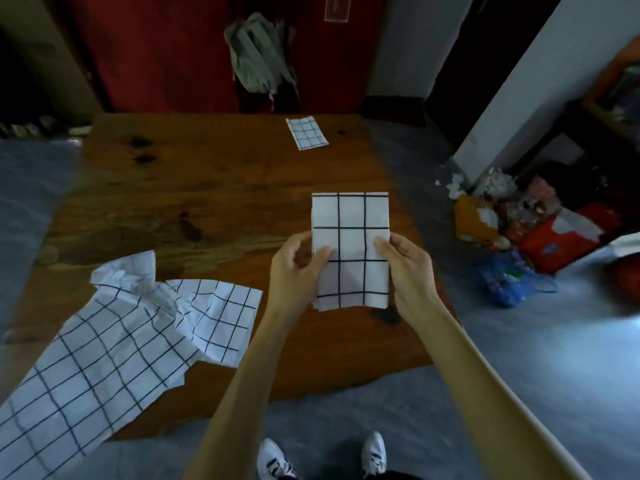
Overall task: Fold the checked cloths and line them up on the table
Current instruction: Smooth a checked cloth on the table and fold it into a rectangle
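A folded white cloth with dark checks (350, 220) is held above the right part of the wooden table (207, 188). My left hand (294, 268) pinches its left edge, thumb on top. My right hand (407, 268) pinches its right edge the same way. Another folded checked cloth (307, 133) lies flat near the table's far edge. Unfolded, crumpled checked cloths (114, 327) sprawl over the table's near left corner and hang off it.
A grey backpack (259, 53) hangs on a dark chair beyond the table's far edge. Bags and litter (526, 233) are heaped on the floor at the right by a white wall. My white shoes (374, 452) stand below the table's near edge.
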Action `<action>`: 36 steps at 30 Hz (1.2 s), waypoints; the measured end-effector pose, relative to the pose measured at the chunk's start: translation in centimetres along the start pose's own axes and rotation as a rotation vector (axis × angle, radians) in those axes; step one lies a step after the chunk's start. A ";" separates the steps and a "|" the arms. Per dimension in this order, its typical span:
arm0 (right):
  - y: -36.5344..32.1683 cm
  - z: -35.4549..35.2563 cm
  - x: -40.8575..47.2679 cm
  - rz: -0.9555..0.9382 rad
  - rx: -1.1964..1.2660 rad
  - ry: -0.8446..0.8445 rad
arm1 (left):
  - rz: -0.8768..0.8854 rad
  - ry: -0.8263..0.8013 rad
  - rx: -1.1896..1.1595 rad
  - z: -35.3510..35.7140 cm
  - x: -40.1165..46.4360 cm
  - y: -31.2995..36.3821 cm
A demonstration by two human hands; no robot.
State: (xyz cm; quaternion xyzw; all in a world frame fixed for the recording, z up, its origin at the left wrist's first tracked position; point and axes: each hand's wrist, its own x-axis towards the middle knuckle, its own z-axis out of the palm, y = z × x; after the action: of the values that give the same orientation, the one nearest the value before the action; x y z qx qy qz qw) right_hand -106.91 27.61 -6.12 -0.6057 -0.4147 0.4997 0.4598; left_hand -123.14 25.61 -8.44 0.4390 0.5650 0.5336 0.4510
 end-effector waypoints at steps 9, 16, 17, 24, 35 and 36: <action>-0.3 -7.2 0.0 -0.118 -0.058 -0.035 | 0.031 0.010 0.043 6.6 -2.5 1.7; -0.7 -20.8 0.5 -0.195 0.072 -0.078 | 0.107 0.052 0.088 19.7 -6.6 3.9; -0.8 -23.3 0.6 -0.220 0.090 -0.084 | 0.133 0.059 0.080 22.0 -7.2 4.2; -2.4 -38.2 3.0 -0.314 0.116 -0.053 | 0.188 0.026 0.064 36.3 -9.3 6.9; -1.8 -45.8 12.4 -0.280 0.136 0.018 | 0.230 -0.008 0.149 46.7 -2.0 6.9; -1.7 -46.0 13.7 -0.263 0.120 0.022 | 0.223 -0.004 0.141 47.5 -0.8 6.4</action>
State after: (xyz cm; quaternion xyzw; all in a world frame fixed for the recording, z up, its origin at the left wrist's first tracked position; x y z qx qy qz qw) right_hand -59.41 34.62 -3.97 -0.5231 -0.4549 0.4522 0.5612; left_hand -76.40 34.97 -3.10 0.5305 0.5478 0.5386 0.3582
